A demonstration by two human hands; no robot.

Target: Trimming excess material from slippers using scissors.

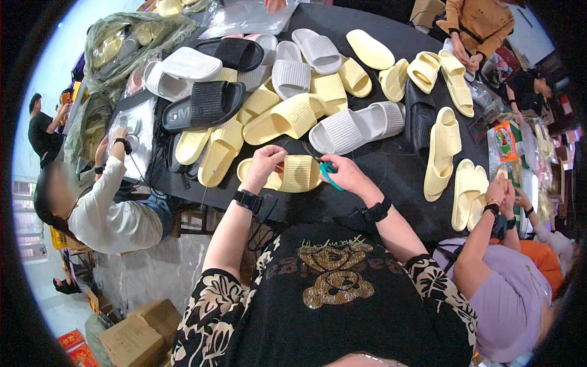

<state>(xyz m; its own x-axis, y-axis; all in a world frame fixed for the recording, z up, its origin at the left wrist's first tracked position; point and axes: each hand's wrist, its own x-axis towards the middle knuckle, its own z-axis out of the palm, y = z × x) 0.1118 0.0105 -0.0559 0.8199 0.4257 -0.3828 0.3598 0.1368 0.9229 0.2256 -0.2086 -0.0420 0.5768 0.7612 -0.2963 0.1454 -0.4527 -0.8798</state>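
A pale yellow slide sandal (299,174) lies on the dark table right in front of me, its ribbed strap facing up. Over its left part my left hand (266,166) is closed in a pinch; what lies between its fingertips is too small to make out. My right hand (353,177) grips small scissors (331,175) with teal handles, beside the right end of the strap. Just beyond lies a grey slide sandal (342,133), and another yellow slide (286,119) rests among the pile to its left.
White, black, grey and yellow slides cover the dark table (379,202). A black slide (205,105) sits at the left of the pile. People work at both sides, one in a white shirt (110,211), one in lilac (498,293). Cardboard boxes (142,333) stand lower left.
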